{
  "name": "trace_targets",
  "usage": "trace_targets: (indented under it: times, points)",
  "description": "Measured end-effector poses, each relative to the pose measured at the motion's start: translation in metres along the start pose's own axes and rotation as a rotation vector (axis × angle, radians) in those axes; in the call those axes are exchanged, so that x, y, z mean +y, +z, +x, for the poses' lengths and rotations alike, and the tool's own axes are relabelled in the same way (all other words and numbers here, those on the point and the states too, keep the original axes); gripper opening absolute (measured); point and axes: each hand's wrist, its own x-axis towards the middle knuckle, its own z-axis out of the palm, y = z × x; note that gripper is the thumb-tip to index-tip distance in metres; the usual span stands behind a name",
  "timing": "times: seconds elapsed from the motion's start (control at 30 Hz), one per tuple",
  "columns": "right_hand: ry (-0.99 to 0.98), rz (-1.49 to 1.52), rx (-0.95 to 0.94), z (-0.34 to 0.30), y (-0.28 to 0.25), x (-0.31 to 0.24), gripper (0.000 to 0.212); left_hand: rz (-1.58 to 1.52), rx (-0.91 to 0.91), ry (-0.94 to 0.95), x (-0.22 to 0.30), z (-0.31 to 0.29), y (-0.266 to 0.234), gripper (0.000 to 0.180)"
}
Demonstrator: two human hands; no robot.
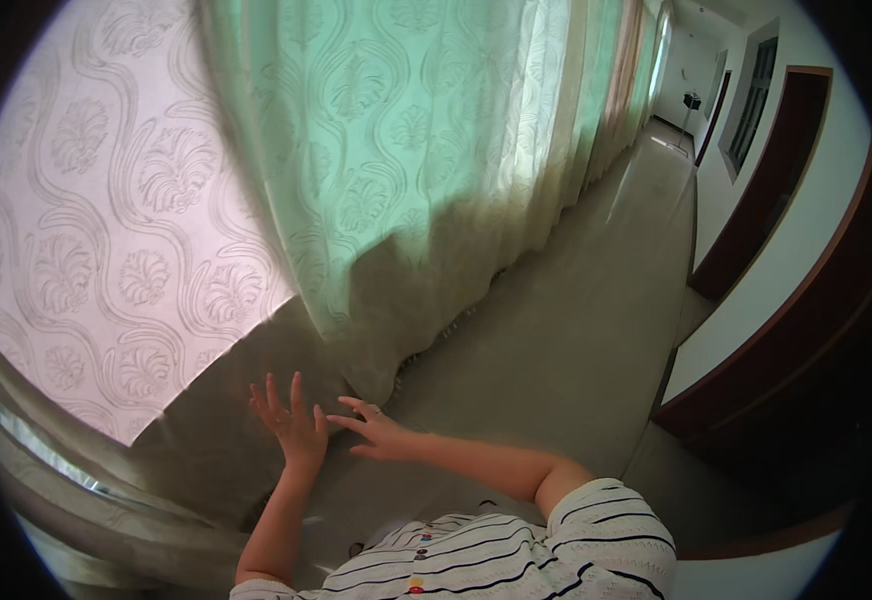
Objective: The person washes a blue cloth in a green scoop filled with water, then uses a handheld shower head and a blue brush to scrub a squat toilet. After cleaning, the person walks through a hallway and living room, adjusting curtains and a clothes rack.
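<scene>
My left hand (299, 432) is raised in front of the lower part of a long patterned curtain (356, 150), its fingers spread and nothing held. Close beside it, my right hand (380, 433) reaches in from the right with fingers apart and also holds nothing. Whether either hand touches the cloth, I cannot tell. Light falls through the curtain, pale pink at the left and green in the middle, with the lower part in grey shadow. A swirling leaf pattern covers it, and its bottom edge hangs in folds near the floor.
A grey floor (546, 330) runs down a long corridor. Along the right stand a white wall (776, 250) and dark red-brown door frames (791, 150). A dark object on a thin stand (691, 103) is at the far end. More curtain folds (76, 520) hang at the lower left.
</scene>
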Motion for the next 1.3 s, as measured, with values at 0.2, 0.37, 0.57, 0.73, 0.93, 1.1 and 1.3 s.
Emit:
trace_targets:
  times: [0.2,0.37,0.57,0.73,0.93,1.1,1.3]
  points:
    - [0.523,-0.016,0.547,-0.244,-0.178,0.105,0.079,-0.158,-0.745,-0.009,0.209,-0.058,0.156,0.077]
    - [0.822,0.351,0.725,-0.322,-0.290,0.162,0.080,-0.384,-0.829,-0.296,0.280,0.006,0.294,0.067]
    - [0.999,-0.194,0.625,-0.390,-0.412,0.295,0.059,-0.445,-0.745,-0.318,0.418,0.159,0.469,0.057]
    - [1.166,-0.329,0.966,-0.503,-0.476,0.374,0.030,-0.716,-0.834,-0.007,0.610,0.230,0.606,0.048]
    - [1.611,-0.404,1.173,-0.643,-0.574,0.406,0.037,-0.986,-0.732,1.082,0.936,0.320,0.621,0.038]
    - [1.535,-0.163,1.337,-0.732,-0.707,0.501,0.085,-1.004,-0.816,1.398,1.119,0.336,0.670,0.039]
    - [1.164,0.098,1.589,-0.763,-0.967,0.620,0.085,-0.989,-1.200,1.014,1.222,0.388,0.775,0.043]
